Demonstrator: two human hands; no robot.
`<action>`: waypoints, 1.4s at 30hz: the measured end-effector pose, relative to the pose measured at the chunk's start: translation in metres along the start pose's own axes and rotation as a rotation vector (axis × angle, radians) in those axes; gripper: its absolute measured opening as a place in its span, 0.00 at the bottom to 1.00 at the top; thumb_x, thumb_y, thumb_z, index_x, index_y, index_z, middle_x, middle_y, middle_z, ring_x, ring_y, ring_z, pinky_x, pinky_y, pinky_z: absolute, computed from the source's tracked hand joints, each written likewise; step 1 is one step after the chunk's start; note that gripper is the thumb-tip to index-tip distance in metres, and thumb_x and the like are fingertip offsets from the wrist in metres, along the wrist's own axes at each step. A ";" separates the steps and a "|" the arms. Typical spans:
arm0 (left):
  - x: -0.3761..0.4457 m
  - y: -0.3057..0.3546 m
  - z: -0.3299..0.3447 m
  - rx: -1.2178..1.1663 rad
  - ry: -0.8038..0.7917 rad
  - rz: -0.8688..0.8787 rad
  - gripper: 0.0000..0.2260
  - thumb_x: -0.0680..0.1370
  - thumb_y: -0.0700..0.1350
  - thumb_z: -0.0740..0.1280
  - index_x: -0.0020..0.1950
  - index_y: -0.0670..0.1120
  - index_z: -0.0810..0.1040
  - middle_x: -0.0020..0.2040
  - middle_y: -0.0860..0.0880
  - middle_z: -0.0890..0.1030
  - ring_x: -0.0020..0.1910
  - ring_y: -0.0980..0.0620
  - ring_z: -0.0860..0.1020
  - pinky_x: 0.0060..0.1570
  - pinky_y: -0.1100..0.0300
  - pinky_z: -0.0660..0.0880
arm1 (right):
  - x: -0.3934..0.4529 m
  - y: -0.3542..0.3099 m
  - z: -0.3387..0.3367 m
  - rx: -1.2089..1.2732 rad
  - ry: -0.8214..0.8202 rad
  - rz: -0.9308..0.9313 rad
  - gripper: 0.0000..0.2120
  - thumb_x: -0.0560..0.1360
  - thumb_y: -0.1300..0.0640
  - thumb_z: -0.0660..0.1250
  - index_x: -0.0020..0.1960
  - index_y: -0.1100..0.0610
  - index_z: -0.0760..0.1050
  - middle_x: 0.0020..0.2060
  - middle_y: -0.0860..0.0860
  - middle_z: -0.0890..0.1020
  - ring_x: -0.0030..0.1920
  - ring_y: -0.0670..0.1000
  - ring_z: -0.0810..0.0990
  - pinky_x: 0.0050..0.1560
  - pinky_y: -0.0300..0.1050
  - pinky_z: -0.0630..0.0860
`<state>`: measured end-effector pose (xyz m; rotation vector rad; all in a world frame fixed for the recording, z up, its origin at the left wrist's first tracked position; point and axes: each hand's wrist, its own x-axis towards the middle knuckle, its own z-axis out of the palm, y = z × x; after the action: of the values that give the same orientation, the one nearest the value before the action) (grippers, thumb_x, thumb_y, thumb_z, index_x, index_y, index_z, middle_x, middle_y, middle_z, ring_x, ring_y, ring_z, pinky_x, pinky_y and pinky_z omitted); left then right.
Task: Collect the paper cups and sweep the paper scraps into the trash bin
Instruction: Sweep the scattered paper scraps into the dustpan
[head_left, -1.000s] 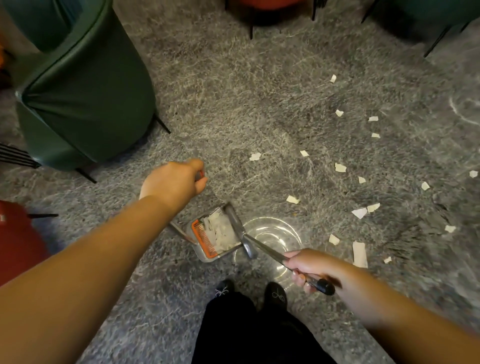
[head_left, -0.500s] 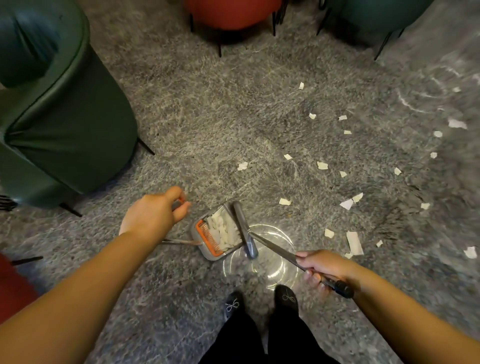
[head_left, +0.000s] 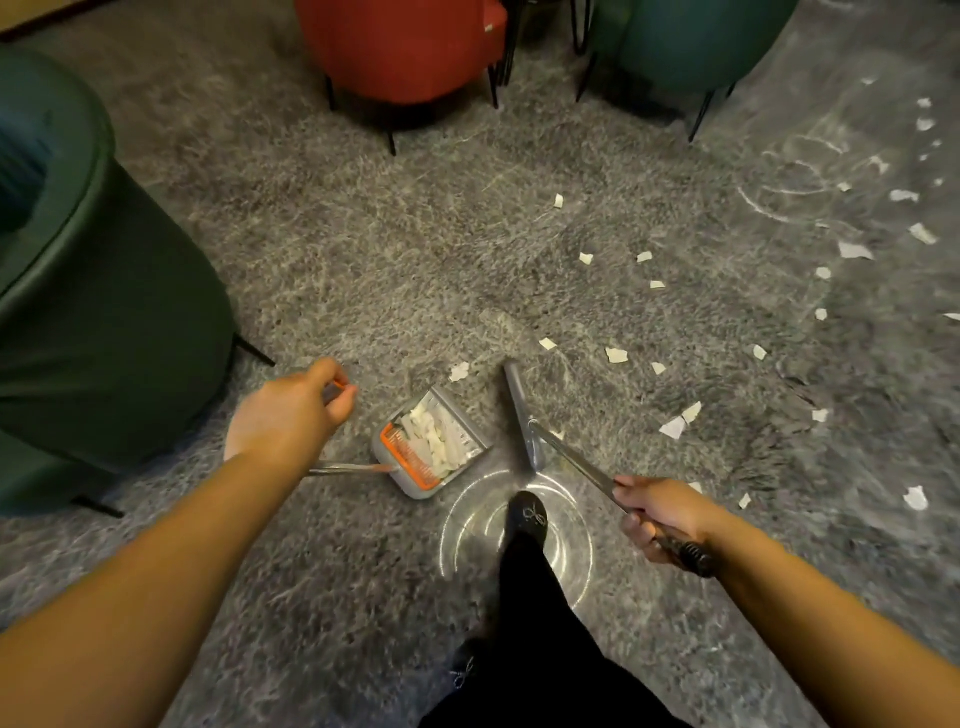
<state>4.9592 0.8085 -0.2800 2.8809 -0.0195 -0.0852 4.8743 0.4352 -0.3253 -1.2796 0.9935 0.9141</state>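
The left hand (head_left: 291, 415) grips the dustpan (head_left: 434, 447) handle; the pan, holding paper scraps (head_left: 434, 439), rests on the carpet. The right hand (head_left: 660, 519) grasps the broom (head_left: 522, 415) just right of it, loose scraps (head_left: 675, 426) farther right.

Single head-worn wide-angle view, aimed forward and steeply down at grey carpet (head_left: 415, 249); near range on both forearms, left hand (head_left: 291, 415) and right hand (head_left: 662, 514) in lower half; chair bases (head_left: 410, 62) along top edge, bent by lens; no second view, no shared area
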 end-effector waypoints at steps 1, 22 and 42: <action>0.012 0.002 0.001 0.018 -0.001 0.013 0.10 0.78 0.52 0.66 0.53 0.46 0.77 0.44 0.41 0.82 0.42 0.38 0.79 0.34 0.54 0.70 | 0.006 -0.011 -0.004 0.010 0.000 0.001 0.15 0.83 0.58 0.54 0.69 0.51 0.64 0.23 0.50 0.67 0.17 0.44 0.62 0.20 0.30 0.60; 0.324 0.044 -0.003 0.127 -0.248 0.188 0.07 0.78 0.54 0.66 0.50 0.53 0.73 0.43 0.47 0.82 0.39 0.45 0.77 0.34 0.55 0.73 | 0.126 -0.275 -0.059 0.096 0.094 0.078 0.06 0.82 0.61 0.53 0.56 0.53 0.66 0.28 0.52 0.66 0.16 0.45 0.64 0.17 0.30 0.62; 0.363 -0.002 -0.013 0.095 -0.228 0.242 0.07 0.80 0.52 0.64 0.52 0.49 0.74 0.43 0.44 0.82 0.39 0.40 0.77 0.36 0.48 0.77 | 0.142 -0.259 0.084 -0.173 -0.063 0.193 0.08 0.82 0.58 0.52 0.52 0.51 0.70 0.20 0.49 0.68 0.17 0.44 0.64 0.22 0.29 0.61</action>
<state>5.3226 0.8058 -0.2885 2.9203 -0.4242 -0.3741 5.1713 0.4976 -0.3738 -1.3055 1.0175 1.2037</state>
